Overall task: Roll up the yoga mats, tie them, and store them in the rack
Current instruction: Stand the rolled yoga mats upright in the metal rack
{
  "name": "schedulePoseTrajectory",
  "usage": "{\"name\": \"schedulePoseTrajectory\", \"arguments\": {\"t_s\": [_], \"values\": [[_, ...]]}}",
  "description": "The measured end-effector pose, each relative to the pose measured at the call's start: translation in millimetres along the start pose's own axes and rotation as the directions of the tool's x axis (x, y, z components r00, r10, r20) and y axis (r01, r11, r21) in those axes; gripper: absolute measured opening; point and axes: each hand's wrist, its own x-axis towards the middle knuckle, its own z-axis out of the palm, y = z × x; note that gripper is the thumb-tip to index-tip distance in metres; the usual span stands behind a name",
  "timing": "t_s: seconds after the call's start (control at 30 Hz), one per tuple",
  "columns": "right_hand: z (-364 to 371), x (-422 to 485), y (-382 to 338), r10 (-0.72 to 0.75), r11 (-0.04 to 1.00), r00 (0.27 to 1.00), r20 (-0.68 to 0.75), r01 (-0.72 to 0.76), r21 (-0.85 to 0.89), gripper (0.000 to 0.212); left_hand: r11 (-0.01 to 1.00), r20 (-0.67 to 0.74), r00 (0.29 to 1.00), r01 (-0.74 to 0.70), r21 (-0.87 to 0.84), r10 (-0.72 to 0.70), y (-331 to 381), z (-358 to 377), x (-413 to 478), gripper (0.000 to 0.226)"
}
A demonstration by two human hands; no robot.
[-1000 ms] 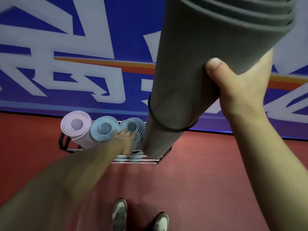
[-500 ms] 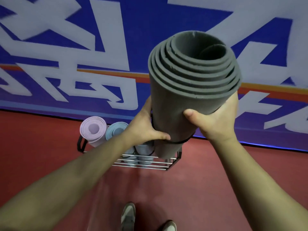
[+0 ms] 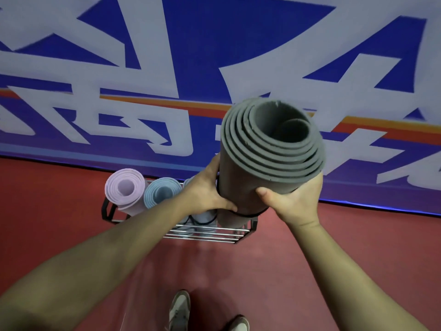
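The grey mat (image 3: 248,185) stands almost upright. Its spiral top end faces the camera and its bottom end is down at the right end of the rack (image 3: 222,236). Whether it already rests on the bottom wires is hidden.

Both hands grip it just under the top rim. The left hand (image 3: 207,194) is on its left side and the right hand (image 3: 293,201) on its near right side, with the fingers (image 3: 263,192) curled round the roll and the thumbs across the near face. Holding it from both sides probably keeps the long roll straight while it is guided into the last gap.

A black band (image 3: 250,215) circles the roll just below the hands and keeps it from unwinding. Rolling and tying look done for this mat, so storing it seems to be the step in hand.

Three other mats stand on end in the rack:
- A lilac mat (image 3: 126,187) is at the left, leaning outward.
- A blue mat (image 3: 162,192) is beside it.
- A third pale mat (image 3: 205,217) is mostly hidden behind the left hand, with a dark tie showing on it.

The rack sits on the red floor (image 3: 322,259) close to a blue banner (image 3: 195,56) at the far side. The banner carries huge white characters and an orange stripe, but they are cropped and blurred, so nothing can be read. No brand or label shows on the mats or the rack. A pair of shoes (image 3: 179,309) shows at the near edge.
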Motion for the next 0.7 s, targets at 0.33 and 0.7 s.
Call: {"name": "schedulePoseTrajectory", "arguments": {"t_s": [0.33, 0.7], "values": [[24, -36, 42, 0.131, 0.986, 0.982, 0.134, -0.115, -0.121, 0.108, 0.990, 0.098, 0.988, 0.107, 0.091, -0.116, -74, 36, 22, 0.083], [57, -27, 31, 0.222, 0.924, 0.974, -0.052, -0.228, -0.307, 0.114, 0.985, 0.203, 0.966, 0.144, 0.099, -0.161, -74, 10, 44, 0.086]]}}
